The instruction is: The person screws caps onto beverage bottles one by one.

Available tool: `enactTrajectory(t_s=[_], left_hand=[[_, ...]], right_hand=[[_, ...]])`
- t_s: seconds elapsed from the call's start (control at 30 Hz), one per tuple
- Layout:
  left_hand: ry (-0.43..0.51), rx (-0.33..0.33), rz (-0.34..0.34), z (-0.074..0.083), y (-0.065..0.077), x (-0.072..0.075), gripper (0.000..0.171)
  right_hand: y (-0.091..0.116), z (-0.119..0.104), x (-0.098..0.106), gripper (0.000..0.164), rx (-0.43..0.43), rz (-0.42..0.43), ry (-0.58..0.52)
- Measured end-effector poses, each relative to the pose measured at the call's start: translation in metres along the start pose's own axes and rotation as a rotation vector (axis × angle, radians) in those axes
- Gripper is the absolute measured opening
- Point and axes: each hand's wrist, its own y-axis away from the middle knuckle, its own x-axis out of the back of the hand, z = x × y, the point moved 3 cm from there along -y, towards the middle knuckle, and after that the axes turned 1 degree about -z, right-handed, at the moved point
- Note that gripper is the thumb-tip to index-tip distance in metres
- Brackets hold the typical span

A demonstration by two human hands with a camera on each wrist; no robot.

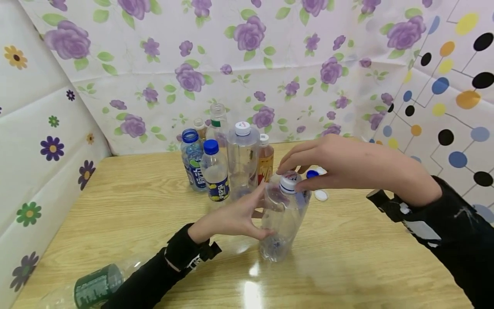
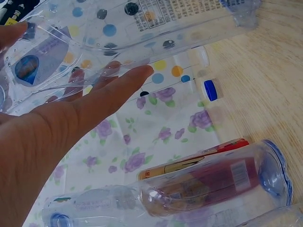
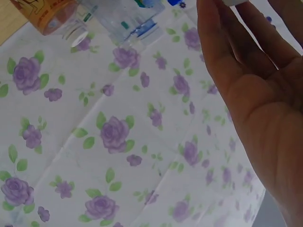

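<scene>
A large clear plastic bottle point(image 1: 283, 223) stands tilted on the table, its white cap point(image 1: 288, 183) in place on the neck. My left hand point(image 1: 235, 216) grips the bottle's side, thumb at the front and fingers round the back. From above, my right hand point(image 1: 335, 165) pinches the cap between thumb and fingers. In the left wrist view the bottle's clear wall point(image 2: 199, 35) crosses the top, with the left hand point(image 2: 71, 118) along it. The right wrist view catches the right hand point(image 3: 260, 75) with only a sliver of white cap point(image 3: 234, 2) at its fingertips.
Behind stand a blue bottle point(image 1: 193, 165), a Pepsi bottle point(image 1: 214, 171), a tall clear bottle point(image 1: 243, 156) and an orange-labelled bottle point(image 1: 266, 161). Loose blue point(image 1: 311, 174) and white point(image 1: 321, 195) caps lie beyond the right hand. A green-labelled bottle point(image 1: 96, 285) lies near the left forearm.
</scene>
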Motion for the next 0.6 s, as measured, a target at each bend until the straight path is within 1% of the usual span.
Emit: enactTrajectory(t_s=[0.1, 0.23, 0.43, 0.6], left_hand=[[0.001, 0.006, -0.002, -0.001, -0.001, 0.000, 0.097], [0.002, 0.010, -0.001, -0.001, -0.001, 0.001, 0.099], [-0.007, 0.011, 0.002, -0.002, 0.000, 0.001, 0.095], [-0.006, 0.016, 0.005, -0.002, 0.000, 0.001, 0.092]], right_hand=[[-0.003, 0.000, 0.000, 0.027, 0.000, -0.013, -0.014], [-0.007, -0.002, 0.000, 0.026, 0.000, -0.008, -0.033], [-0.014, -0.006, 0.000, 0.017, -0.062, 0.007, 0.000], [-0.016, -0.010, -0.001, 0.016, -0.106, 0.007, 0.047]])
